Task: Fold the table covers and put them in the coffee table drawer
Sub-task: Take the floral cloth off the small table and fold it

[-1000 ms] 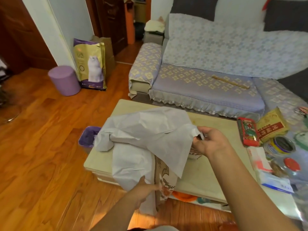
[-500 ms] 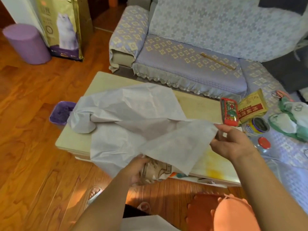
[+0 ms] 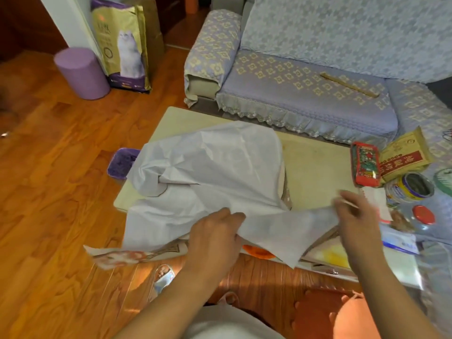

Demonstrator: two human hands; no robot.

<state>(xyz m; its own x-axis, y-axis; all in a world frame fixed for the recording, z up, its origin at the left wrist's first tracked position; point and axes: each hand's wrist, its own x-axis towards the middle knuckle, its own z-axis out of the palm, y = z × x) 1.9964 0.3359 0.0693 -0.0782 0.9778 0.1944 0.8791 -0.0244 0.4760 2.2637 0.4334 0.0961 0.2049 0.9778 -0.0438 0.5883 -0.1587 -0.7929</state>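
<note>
Nearest the camera, the left hand [image 3: 215,237] is gripping the near edge of the table cover [image 3: 210,182], fingers curled into the pale cloth where it is hanging over the near side of the counter [image 3: 315,172]. Just right of it, the right hand [image 3: 354,214] is pinching another corner of the same cover at the counter's near right, though blur is hiding the fingertips. Farther in, the cover is lying crumpled across the left part of the counter, its patterned side showing along the near hem. Right of it, a red packet [image 3: 365,167] and a yellow box [image 3: 403,156] are sitting together. Beyond the counter, a sofa [image 3: 305,94] is standing.
</note>
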